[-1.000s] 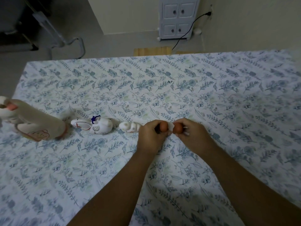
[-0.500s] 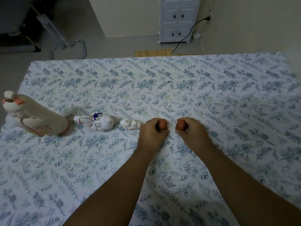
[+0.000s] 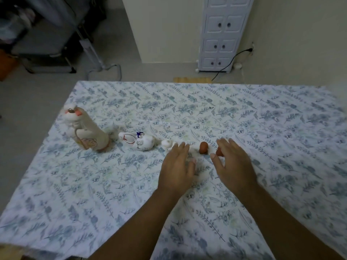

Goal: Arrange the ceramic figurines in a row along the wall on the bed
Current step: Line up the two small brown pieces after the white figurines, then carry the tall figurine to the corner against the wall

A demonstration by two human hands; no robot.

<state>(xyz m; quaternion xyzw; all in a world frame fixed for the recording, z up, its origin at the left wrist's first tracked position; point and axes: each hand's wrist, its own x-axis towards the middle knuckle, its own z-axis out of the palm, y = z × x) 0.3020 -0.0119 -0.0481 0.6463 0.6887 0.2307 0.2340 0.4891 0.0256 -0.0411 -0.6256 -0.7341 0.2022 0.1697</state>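
Note:
Several ceramic figurines stand in a row across the floral bed sheet (image 3: 262,113). From the left: a tall cream figurine (image 3: 88,132), a white rabbit-like figurine with a blue bow (image 3: 140,142), a small white figurine (image 3: 168,143), then two small brown figurines, one (image 3: 203,147) standing free and the other (image 3: 218,152) partly hidden behind my right thumb. My left hand (image 3: 178,166) hovers open just in front of the small white figurine. My right hand (image 3: 234,162) is open too, fingers spread, just right of the brown pair.
Beyond the bed's far edge lie the grey floor, a white drawer cabinet (image 3: 223,32) with a black cable (image 3: 228,62), a wooden board (image 3: 191,79) and a dark chair frame (image 3: 47,53) at far left. The wall runs along the right.
Both hands have let go of the two small brown figurines and drawn back with fingers spread. The camera has tilted up, showing more of the floor.

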